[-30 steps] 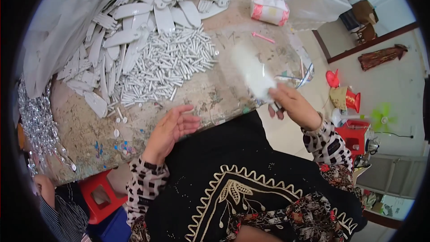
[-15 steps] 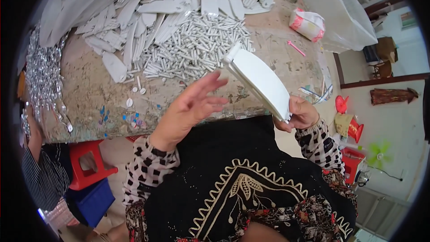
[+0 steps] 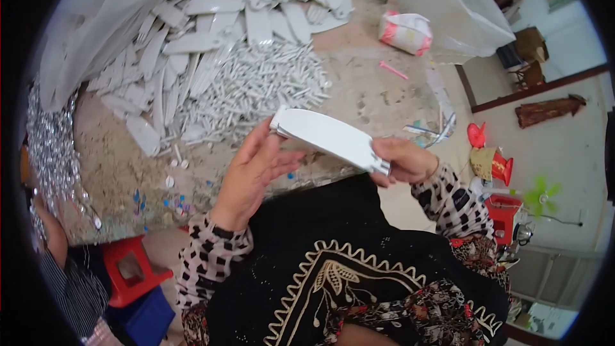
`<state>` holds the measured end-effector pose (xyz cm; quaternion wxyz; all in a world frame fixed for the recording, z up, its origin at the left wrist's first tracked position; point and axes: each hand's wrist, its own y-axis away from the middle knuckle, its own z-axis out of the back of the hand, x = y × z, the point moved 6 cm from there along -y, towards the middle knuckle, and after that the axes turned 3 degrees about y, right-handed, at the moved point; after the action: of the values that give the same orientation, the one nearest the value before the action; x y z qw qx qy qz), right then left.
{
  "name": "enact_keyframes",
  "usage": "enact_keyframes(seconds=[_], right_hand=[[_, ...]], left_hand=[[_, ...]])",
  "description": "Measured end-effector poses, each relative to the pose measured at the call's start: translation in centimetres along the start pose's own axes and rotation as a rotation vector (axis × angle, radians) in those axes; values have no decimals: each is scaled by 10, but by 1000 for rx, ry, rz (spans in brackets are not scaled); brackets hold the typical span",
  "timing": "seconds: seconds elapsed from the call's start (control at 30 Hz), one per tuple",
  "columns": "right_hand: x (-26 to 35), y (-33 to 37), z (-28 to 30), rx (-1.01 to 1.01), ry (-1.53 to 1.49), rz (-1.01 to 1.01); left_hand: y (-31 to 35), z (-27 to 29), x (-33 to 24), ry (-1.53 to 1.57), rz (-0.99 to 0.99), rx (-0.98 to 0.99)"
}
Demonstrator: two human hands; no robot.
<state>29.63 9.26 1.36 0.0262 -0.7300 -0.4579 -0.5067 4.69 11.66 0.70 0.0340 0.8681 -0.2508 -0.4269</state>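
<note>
A long, curved white plastic panel (image 3: 327,133), seemingly layered, is held over the table's near edge. My right hand (image 3: 407,161) pinches its right end, thumb on top, and a small cylindrical stub pokes out there. At the other end, my left hand (image 3: 246,176) has its fingers stretched and apart. Its uppermost fingertips are against or just behind the panel's left end; I cannot tell which. Beyond lie a heap of small white plastic pins (image 3: 256,83) and a pile of flat white plastic pieces (image 3: 259,22), some of them with fork-like tines.
Silvery strands (image 3: 51,154) hang at the table's left, beside another person's arm (image 3: 54,234). Clear plastic sheeting (image 3: 442,13) borders the far right, near a pink-and-white packet (image 3: 405,32) and a pink stick (image 3: 393,70). A red stool (image 3: 131,269) stands lower left.
The panel has come down and left, and lies flatter. My left hand has moved left and lower, with its fingertips now at the panel's end. The whole view has shifted.
</note>
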Motion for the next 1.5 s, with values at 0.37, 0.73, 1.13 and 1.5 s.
enact_keyframes(seconds=[0.37, 0.73, 1.13, 1.5], right_hand=[[237, 32, 38, -210, 52, 727], [-22, -62, -122, 239, 647, -106], [-30, -65, -102, -138, 518, -144], [7, -107, -127, -122, 879, 122]], left_hand=[[54, 48, 4, -72, 86, -119], [138, 230, -94, -363, -416, -565], [99, 288, -143, -980, -330, -1099], [137, 169, -107, -301, -655, -603]])
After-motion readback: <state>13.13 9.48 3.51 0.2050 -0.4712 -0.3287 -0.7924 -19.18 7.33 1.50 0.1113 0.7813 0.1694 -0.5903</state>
